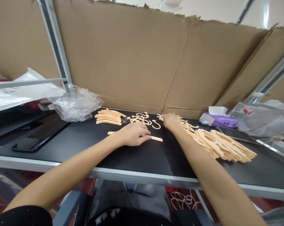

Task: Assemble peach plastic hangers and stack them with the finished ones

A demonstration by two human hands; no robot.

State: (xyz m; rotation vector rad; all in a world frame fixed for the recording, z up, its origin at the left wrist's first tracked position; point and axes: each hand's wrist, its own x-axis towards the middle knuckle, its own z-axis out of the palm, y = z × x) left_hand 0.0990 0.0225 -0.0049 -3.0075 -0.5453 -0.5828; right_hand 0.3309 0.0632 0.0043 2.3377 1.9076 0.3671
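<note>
Head view: left hand (132, 134) sits mid-frame, fingers closed over a peach strip (156, 138); right hand (171, 121) touches small curved pieces (188, 125) at centre, its grip hard to tell; stacked arcs (223, 145) lie lower right on the black table (142, 160).

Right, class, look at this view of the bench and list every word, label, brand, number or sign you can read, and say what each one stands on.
No text here can be read and quoted.
Purple tissue packet: print too small and blurred to read.
Label on the clear package: too blurred to read.
White sheet: faint print, too blurred to read.
Dark garment: pale print, too cut off to read.
</note>
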